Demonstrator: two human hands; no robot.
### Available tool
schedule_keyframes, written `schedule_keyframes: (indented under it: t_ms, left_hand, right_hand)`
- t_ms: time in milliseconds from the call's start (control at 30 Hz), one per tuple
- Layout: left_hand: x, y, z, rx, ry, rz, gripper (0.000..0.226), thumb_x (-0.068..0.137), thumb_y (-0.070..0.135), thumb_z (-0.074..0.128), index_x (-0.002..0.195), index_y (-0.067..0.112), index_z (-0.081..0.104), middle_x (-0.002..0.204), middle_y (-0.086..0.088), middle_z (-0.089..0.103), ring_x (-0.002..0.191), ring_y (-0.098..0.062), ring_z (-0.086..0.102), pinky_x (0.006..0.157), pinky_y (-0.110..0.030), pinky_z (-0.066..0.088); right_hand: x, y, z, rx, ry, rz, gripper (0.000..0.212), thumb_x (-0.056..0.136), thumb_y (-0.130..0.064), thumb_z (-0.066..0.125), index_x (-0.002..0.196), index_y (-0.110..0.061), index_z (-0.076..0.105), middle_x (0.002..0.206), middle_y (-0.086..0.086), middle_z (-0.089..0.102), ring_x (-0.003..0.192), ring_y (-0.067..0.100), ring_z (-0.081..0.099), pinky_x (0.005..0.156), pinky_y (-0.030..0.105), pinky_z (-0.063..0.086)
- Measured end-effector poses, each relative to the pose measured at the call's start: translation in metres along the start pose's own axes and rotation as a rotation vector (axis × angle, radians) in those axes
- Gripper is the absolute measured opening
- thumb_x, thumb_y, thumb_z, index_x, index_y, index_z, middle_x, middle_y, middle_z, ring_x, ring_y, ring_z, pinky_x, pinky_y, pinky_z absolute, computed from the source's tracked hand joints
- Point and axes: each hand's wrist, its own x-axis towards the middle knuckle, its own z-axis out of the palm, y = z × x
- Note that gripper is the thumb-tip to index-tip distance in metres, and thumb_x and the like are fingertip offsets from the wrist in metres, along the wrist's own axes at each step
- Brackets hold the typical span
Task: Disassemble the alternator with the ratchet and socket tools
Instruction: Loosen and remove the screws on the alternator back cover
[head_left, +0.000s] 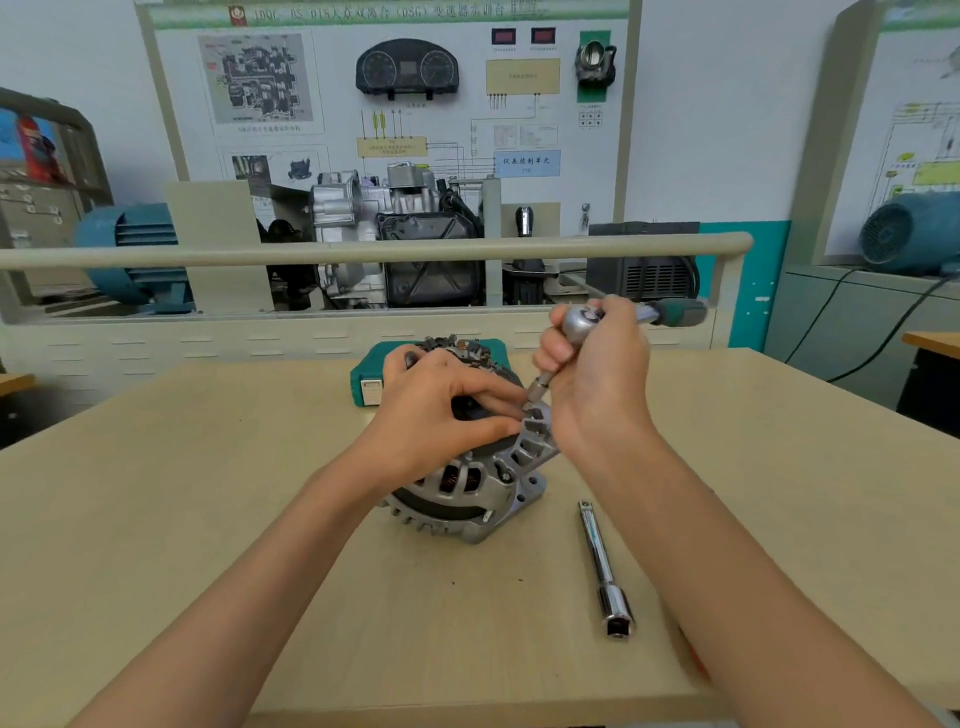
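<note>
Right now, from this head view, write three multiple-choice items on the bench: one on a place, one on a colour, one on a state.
1. Where does the loose extension bar lie?
A. right of the alternator
B. inside the tool case
C. in the left hand

2. What colour is the tool case?
A. red
B. teal
C. yellow

3. What is the right hand doing?
A. resting flat on the table
B. gripping the ratchet
C. hanging idle

Key: 1 A, it lies on the table at the alternator's right; 2 B, its shell behind the alternator is teal; 3 B, fingers curl round the ratchet head.
</note>
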Motion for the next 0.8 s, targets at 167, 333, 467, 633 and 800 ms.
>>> schedule_keyframes:
  t_ms: [167,333,467,633,800]
  left_hand:
    - [0.004,0.002,0.001,-0.037,-0.022,-0.040,0.021,0.076,0.031,0.074,0.077,0.048,0.063,0.070,0.036,0.063,0.097,0.018,0.047,0.092,-0.014,0.009]
    - [0.007,0.008,-0.001,0.036,-0.033,-0.049,0.021,0.073,0.032,0.076,0.068,0.045,0.061,0.067,0.038,0.060,0.092,0.026,0.042,0.086,-0.019,0.012]
    - [0.006,0.015,0.001,0.247,0.040,-0.047,0.014,0.072,0.038,0.075,0.070,0.042,0.062,0.064,0.026,0.062,0.092,0.008,0.041,0.097,-0.024,0.005]
    - [0.001,0.024,0.008,0.394,0.122,-0.051,0.013,0.076,0.041,0.071,0.087,0.034,0.072,0.077,0.016,0.067,0.097,-0.006,0.046,0.100,-0.029,0.004]
    - [0.002,0.037,0.007,0.506,0.201,0.006,0.014,0.081,0.044,0.065,0.088,0.033,0.072,0.077,0.015,0.067,0.094,-0.007,0.050,0.101,-0.031,0.003]
  right_hand:
    - [0.007,-0.009,-0.016,-0.042,0.093,-0.122,0.004,0.095,-0.011,0.030,0.097,-0.011,0.032,0.052,-0.001,0.046,0.036,0.008,0.030,0.037,0.019,0.025]
    - [0.011,-0.003,-0.031,-0.042,0.160,-0.080,0.005,0.092,-0.009,0.031,0.090,-0.014,0.031,0.053,0.000,0.046,0.035,0.008,0.030,0.036,0.017,0.025]
    - [0.012,0.006,-0.036,-0.049,0.175,-0.067,0.005,0.092,-0.009,0.030,0.094,-0.013,0.032,0.047,-0.003,0.046,0.035,0.008,0.029,0.036,0.017,0.024]
    - [0.008,0.013,-0.039,-0.112,0.162,-0.051,0.005,0.092,-0.010,0.030,0.091,-0.012,0.034,0.052,0.000,0.046,0.034,0.008,0.029,0.036,0.016,0.024]
    - [0.005,0.020,-0.040,-0.292,0.113,-0.021,0.017,0.096,-0.014,0.034,0.081,-0.019,0.036,0.064,0.003,0.049,0.035,0.004,0.037,0.036,0.016,0.031]
